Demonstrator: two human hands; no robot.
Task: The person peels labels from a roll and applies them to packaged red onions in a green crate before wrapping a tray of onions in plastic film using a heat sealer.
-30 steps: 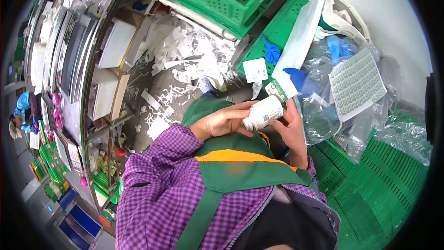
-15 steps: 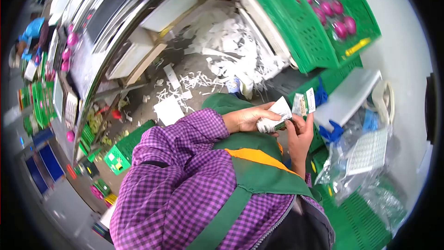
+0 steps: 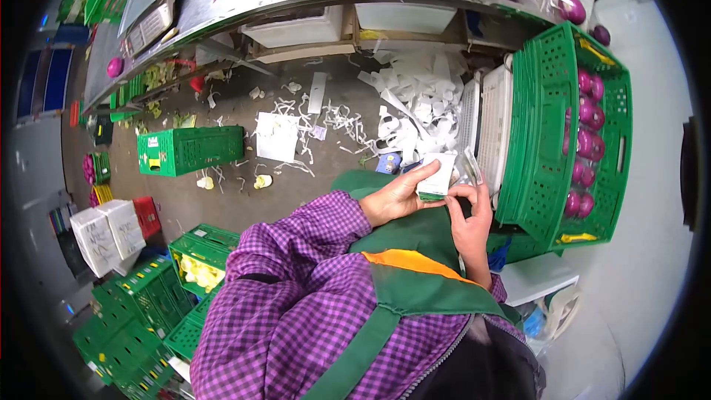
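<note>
A small stack of labels (image 3: pixel 437 175), white on top with a green lower edge, is gripped between the thumb and fingers of my left hand (image 3: pixel 394 198). Close beside it, my right hand (image 3: pixel 472 216) has its thumb and fingers drawn together near the stack's lower right corner. A small glossy label (image 3: pixel 468 168) stands up at the right fingers, seen at a slant, and its print is too small to read. Both hands are in front of my green apron (image 3: pixel 404 233).
Right of my hands, stacked green crates (image 3: pixel 537 141) hold bagged red onions (image 3: pixel 590 144). A metal workbench (image 3: pixel 237 11) spans the top, with scales (image 3: pixel 148 15) at its left. Paper scraps (image 3: pixel 422 96), a white sheet (image 3: pixel 278 137) and a green crate (image 3: pixel 191 150) lie on the floor.
My view has swung round, bringing the workbench across the top and the onion crates to the right. The label at my right fingers has tilted, and the stack now shows a flat white face.
</note>
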